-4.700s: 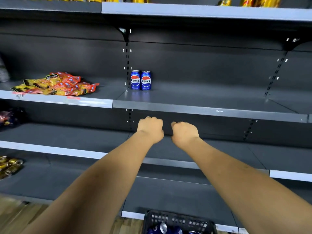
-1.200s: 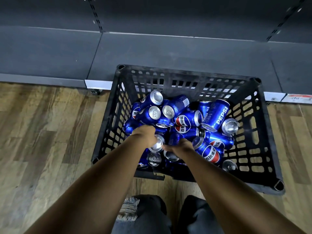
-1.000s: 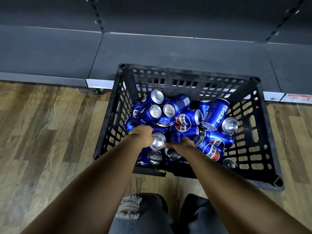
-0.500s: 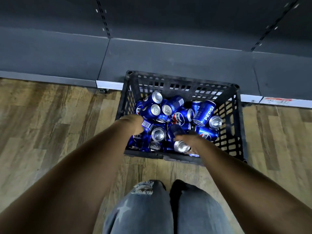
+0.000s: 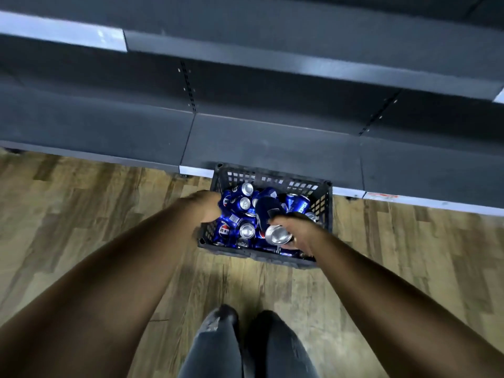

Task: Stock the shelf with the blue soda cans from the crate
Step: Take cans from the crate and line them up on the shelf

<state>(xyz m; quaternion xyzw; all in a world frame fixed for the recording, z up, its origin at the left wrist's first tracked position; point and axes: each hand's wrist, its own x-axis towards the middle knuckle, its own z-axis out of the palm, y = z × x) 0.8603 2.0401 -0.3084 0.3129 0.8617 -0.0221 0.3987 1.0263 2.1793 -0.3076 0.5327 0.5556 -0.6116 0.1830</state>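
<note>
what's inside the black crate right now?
Loose blue soda cans, piled at all angles in the crate. The right hand grips one can. Lower layers and crate floor are covered.

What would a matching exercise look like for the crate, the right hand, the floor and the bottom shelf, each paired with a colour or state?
Things:
1. crate
2. right hand
3. floor
4. shelf

Colour or state:
A. wood planks
B. dark grey
C. latticed, holds blue cans
D. grips a can

Pairs: 1-C, 2-D, 3-A, 4-B
</note>
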